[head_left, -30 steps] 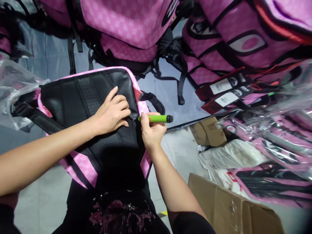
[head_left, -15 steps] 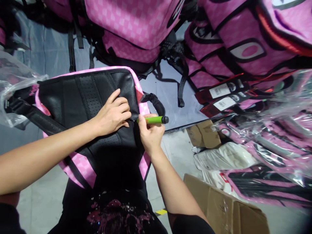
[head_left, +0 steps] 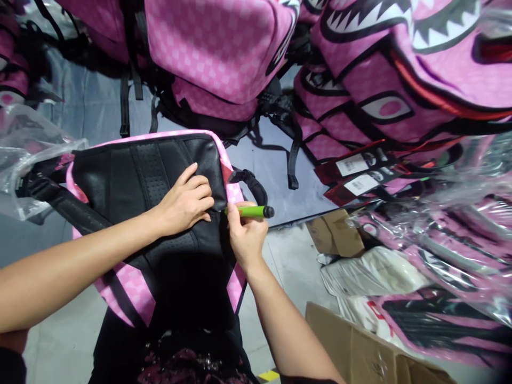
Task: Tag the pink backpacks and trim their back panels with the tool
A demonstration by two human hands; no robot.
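A pink checkered backpack [head_left: 120, 176] lies with its black padded back facing up, partly over my lap. My left hand [head_left: 186, 200] rests on the black back panel, its fingers spread and bent a little, holding nothing. Pinched in my right hand [head_left: 248, 229] is a green marker [head_left: 254, 212] with a black end pointing right. Its tip points left and meets the black panel near the pink edge, close to my left fingertips. A black handle loop [head_left: 254, 184] sticks out at the backpack's right edge.
More pink backpacks [head_left: 212, 48] stand at the back of the grey-blue table [head_left: 272, 154], some with shark teeth and eyes. Tags with white labels [head_left: 360, 182] lie at the right. Plastic-wrapped bags [head_left: 444, 250] and cardboard boxes [head_left: 340, 232] are on the right. Clear plastic [head_left: 28, 160] hangs at the left.
The whole view has tilted up slightly, so everything sits lower in the picture. Both hands keep nearly the same places on the backpack, and the marker stays in my right hand.
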